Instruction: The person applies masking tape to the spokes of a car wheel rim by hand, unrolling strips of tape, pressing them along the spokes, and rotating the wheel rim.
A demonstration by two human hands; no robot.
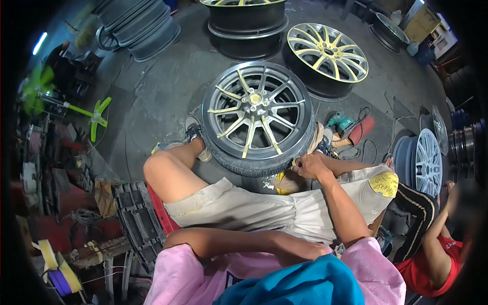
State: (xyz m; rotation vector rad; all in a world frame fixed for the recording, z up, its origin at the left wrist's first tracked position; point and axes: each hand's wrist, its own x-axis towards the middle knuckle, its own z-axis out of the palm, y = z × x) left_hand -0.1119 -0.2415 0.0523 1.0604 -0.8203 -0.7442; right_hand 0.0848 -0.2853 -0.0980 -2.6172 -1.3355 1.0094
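A multi-spoke alloy wheel (233, 121) lies face up on a tyre (239, 166) between my knees. Strips of pale yellow masking tape (251, 137) cover several spokes, and a round piece sits over the hub; other spokes are bare metal. Close to the wheel's lower right edge, my right hand (311, 166) is closed, with a small bit of yellow that looks like masking tape at its fingertips. My left arm crosses my lap, and my left hand (307, 249) rests near my waist beside a blue cloth (300, 282); its fingers are mostly hidden.
Another taped wheel (328, 53) and a stack of wheels (246, 30) stand beyond. A green power tool (340, 122) with cables lies right of my foot. At left are a green fan (38, 89) and tape rolls (63, 277). A person in red (437, 267) sits at right near a pale wheel (428, 161).
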